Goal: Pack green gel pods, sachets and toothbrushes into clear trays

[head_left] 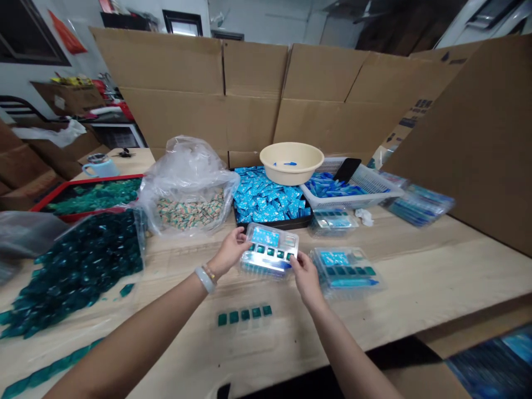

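My left hand [226, 252] and my right hand [305, 277] grip the two sides of a transparent plastic blister tray [268, 252], which holds a blue card, a row of teal pods and a blue strip. A similar filled tray [344, 271] lies just right of my right hand on the wooden table [415, 282]. A row of several teal pods [244, 316] sits nearer me, below the hands. To the left, a large heap of teal pods [75, 271] spreads from a plastic bag. A bracelet circles my left wrist.
Blue sachets fill a black tray [266, 194] beneath a beige basin [291, 163]. A plastic bag of patterned sachets [189, 188], a red tray [87, 194] and a white basket [353, 185] stand along the back. Tall cardboard flaps [249, 100] rise behind them.
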`<action>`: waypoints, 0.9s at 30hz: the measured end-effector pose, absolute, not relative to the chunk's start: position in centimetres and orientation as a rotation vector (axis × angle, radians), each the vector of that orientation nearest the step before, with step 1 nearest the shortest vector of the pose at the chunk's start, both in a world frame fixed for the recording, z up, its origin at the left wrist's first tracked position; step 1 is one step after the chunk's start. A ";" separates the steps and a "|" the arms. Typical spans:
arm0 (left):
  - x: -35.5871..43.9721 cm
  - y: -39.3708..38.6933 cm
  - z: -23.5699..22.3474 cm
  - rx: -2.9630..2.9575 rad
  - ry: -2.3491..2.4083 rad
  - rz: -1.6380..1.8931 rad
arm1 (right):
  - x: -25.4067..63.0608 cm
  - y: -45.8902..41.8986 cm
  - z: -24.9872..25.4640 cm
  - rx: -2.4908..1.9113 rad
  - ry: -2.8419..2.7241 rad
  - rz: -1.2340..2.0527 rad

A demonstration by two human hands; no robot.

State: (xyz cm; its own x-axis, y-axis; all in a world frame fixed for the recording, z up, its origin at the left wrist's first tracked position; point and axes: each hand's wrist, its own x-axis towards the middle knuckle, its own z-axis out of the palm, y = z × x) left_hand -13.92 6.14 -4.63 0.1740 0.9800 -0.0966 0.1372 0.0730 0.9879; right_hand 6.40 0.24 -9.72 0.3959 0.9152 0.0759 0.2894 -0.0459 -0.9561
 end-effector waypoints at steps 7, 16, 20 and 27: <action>-16.0 2.1 -2.9 1.056 0.779 0.839 | 4.9 -2.6 -5.5 -1.177 -0.672 1.074; -14.2 -8.5 -5.4 1.408 1.118 0.558 | 11.9 -14.0 -8.5 -1.552 -0.511 1.248; -14.5 -5.1 -5.3 1.895 1.225 0.620 | 13.6 -14.5 -11.1 -1.913 -0.702 0.912; -17.1 -3.4 -4.3 2.131 1.428 0.555 | 11.9 -13.3 -10.8 -2.294 -1.414 0.184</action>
